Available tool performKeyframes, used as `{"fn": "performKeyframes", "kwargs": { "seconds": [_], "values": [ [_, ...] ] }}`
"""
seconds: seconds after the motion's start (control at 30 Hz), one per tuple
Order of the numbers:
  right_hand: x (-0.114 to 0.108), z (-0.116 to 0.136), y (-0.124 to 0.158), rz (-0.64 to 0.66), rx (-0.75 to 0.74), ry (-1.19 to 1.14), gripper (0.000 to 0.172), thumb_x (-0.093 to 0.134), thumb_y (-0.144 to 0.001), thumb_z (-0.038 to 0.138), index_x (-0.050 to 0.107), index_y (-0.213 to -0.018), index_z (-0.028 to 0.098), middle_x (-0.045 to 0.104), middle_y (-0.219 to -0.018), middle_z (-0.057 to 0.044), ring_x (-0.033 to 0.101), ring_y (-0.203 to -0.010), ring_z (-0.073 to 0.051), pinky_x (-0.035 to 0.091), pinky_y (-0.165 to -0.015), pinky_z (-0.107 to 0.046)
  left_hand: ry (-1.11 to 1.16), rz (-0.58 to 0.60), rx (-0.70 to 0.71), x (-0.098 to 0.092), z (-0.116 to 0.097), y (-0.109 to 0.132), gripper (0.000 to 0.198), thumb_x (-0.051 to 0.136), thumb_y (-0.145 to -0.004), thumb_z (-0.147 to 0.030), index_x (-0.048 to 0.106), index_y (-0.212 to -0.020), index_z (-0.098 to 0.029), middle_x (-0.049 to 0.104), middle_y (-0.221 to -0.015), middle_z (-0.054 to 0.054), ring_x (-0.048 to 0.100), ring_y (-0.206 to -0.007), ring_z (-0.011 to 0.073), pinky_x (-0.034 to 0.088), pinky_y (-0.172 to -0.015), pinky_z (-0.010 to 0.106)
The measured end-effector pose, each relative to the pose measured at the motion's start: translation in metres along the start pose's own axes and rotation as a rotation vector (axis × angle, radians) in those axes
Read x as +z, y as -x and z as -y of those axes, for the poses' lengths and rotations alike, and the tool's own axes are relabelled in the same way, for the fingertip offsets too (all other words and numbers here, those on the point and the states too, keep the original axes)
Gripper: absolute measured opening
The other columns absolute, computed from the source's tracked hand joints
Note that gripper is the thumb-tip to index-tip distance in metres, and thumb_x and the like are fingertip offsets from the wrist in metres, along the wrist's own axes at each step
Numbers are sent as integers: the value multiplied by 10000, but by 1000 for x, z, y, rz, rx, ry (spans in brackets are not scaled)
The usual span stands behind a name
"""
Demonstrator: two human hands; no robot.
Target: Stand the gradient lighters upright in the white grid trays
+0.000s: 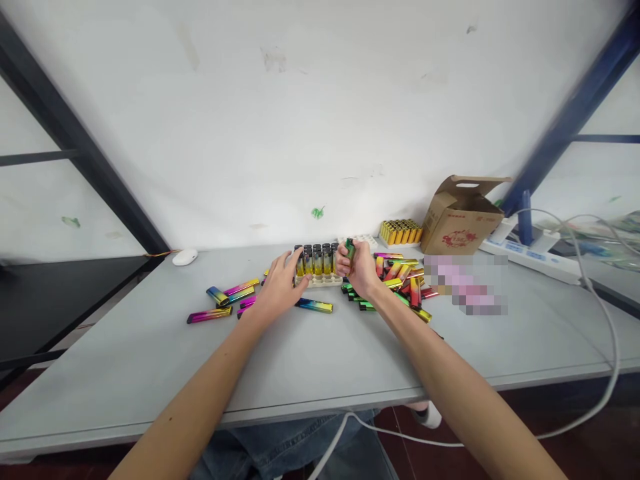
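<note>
My right hand (361, 268) is closed around a green lighter (349, 249), whose dark end shows above the fingers. My left hand (281, 283), fingers apart, rests at the left end of a pale tray (327, 281). Black-topped lighters (318, 259) with yellowish bodies stand upright in rows in that tray; the hand partly hides its left end. A blue and yellow lighter (314, 305) lies just in front of the tray. Loose pink, blue and gold lighters (240, 295) lie around my left hand. Under and beyond my right wrist is a heap of green, red and yellow lighters (400, 272).
A tray of yellow cylinders (401, 232) stands by the wall, next to an opened cardboard box (463, 213). A white power strip (540, 260) and its cable (595, 293) lie at the right. A white rounded object (185, 257) sits at the back left of the grey table (300, 367).
</note>
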State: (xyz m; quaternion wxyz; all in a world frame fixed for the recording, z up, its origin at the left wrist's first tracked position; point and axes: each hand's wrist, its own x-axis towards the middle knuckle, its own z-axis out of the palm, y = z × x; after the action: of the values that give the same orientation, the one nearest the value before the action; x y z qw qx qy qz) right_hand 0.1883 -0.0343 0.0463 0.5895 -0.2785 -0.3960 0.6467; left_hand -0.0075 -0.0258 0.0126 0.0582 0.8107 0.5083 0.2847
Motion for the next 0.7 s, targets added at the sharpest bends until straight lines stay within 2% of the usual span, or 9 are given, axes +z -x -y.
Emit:
{"fn": "performKeyframes", "kwargs": {
  "seconds": [0.27, 0.4, 0.5, 0.6, 0.7],
  "values": [
    [2, -6, 4, 99, 23, 96, 258, 334, -846, 373, 358, -645, 212, 262, -545, 60, 213, -435, -82, 240, -442, -198, 1, 0, 14, 0, 2, 0, 634, 467, -927, -430, 283, -1505, -245, 390, -1475, 142, 326, -1391, 331, 345, -1106, 525],
    [0, -11, 3, 168, 57, 149, 304, 349, -866, 442, 393, -678, 206, 287, -543, 68, 235, -434, -75, 250, -459, -206, -10, 4, -6, 1, 2, 0, 627, 452, -933, -436, 285, -1504, -237, 357, -1497, 155, 315, -1402, 341, 351, -1100, 533],
    [0, -14, 3, 180, 57, 163, 309, 393, -866, 501, 440, -772, 210, 346, -547, 70, 272, -438, -81, 269, -471, -216, -7, -19, -8, 2, 1, 0, 629, 464, -929, -424, 295, -1498, -215, 327, -1517, 167, 305, -1412, 342, 354, -1103, 527],
    [0, -17, 2, 155, 24, 154, 272, 469, -834, 492, 432, -836, 223, 433, -590, 59, 355, -471, -97, 306, -491, -229, 8, -84, 16, 1, -1, 0, 607, 485, -924, -397, 333, -1471, -184, 351, -1506, 172, 328, -1401, 332, 362, -1103, 519],
    [-1, -20, 0, 104, -13, 276, 283, 502, -828, 504, 435, -819, 229, 495, -655, 36, 459, -564, -127, 386, -546, -256, 48, -234, 122, -2, -5, -1, 490, 488, -929, -332, 432, -1392, -182, 478, -1408, 146, 435, -1321, 284, 385, -1095, 477]
  ]
}}
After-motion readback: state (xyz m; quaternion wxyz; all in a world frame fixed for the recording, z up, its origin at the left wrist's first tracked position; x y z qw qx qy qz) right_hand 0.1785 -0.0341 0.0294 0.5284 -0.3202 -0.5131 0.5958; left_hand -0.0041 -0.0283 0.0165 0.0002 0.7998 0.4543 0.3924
